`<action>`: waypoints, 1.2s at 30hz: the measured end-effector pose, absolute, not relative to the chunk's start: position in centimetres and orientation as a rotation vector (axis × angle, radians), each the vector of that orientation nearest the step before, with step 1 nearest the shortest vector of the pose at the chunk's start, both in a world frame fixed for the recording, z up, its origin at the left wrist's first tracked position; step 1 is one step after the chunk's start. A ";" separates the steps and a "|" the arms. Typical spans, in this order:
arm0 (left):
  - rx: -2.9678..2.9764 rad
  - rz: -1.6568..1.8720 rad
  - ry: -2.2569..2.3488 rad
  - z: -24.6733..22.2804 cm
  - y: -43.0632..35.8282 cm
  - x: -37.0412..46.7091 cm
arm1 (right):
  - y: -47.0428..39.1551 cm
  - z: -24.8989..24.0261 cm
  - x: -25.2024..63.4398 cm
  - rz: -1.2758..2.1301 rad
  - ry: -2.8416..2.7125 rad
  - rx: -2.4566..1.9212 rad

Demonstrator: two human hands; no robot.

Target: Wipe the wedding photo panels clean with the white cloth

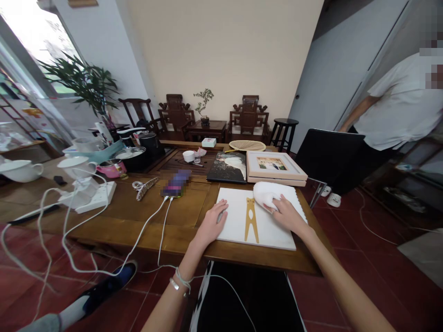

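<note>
A white sheet or thin pad [235,226] lies near the table's front edge. Flat on it is a gold-coloured piece [250,219], shaped like a clothes peg with two legs and an oval hole. My left hand [213,221] rests on the pad's left edge, fingers forward and thumb apart; a small grey patch between them is unclear. At the pad's upper right, my right hand [283,213] grips a soft white bundle [265,191], like a wadded cloth, with fingers bent over its near side. Part of the bundle is hidden by those fingers.
Behind the pad lie a framed picture [277,167] and a dark photo panel [226,167]. To the left are a phone [176,183] with white cables, a hair claw clip [147,188], a power strip [97,198] and cups. A person [401,101] stands at right beyond a black chair [327,152].
</note>
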State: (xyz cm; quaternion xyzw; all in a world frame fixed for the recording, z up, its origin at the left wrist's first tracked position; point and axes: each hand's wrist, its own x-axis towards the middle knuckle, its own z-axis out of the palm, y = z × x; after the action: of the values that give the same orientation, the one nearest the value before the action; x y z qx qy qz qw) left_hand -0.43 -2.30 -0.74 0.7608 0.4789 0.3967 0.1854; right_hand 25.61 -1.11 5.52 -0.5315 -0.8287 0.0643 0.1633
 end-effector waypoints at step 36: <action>2.126 1.142 1.348 -0.7 -2.4 -0.3 | -8.5 4.3 22.5 0.275 -2.482 -1.262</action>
State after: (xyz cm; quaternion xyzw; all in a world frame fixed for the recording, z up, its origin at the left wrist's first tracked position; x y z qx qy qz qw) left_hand -0.29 -2.35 -0.68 0.7554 0.4791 0.4059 0.1874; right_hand 22.47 -8.47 4.30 -0.4444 -0.8740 0.0967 0.1709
